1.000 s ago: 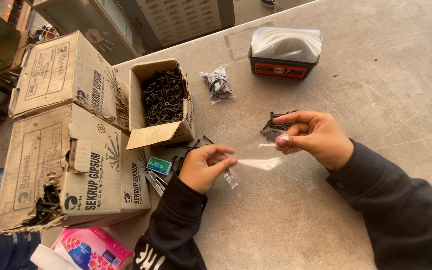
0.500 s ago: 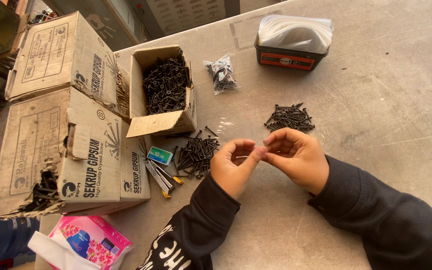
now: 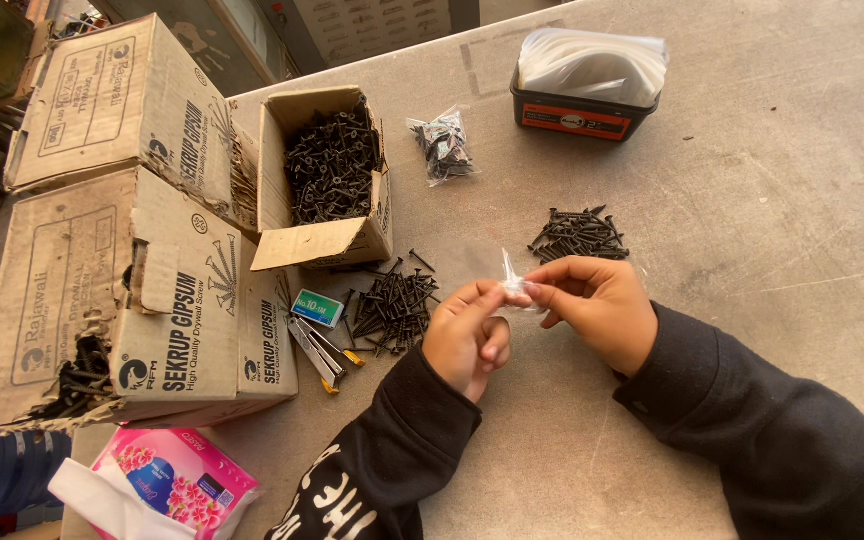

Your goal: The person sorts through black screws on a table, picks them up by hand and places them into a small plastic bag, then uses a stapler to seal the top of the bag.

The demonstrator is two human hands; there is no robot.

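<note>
Pinching clear bag (image 3: 514, 288) | both hands (image 3: 537, 318) | grey concrete table (image 3: 772, 210) | cardboard boxes (image 3: 142, 240)

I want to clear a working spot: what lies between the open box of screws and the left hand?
In the head view, a loose pile of black screws lies between the open box and the left hand.

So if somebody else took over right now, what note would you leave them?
Left hand and right hand: both pinch one small clear plastic bag between the fingertips, above the table.
Screws: one loose pile beyond the right hand, another beside the left hand, more in the open box.
Done: one filled bag lies near the box.
Left: this bag looks empty.
</note>
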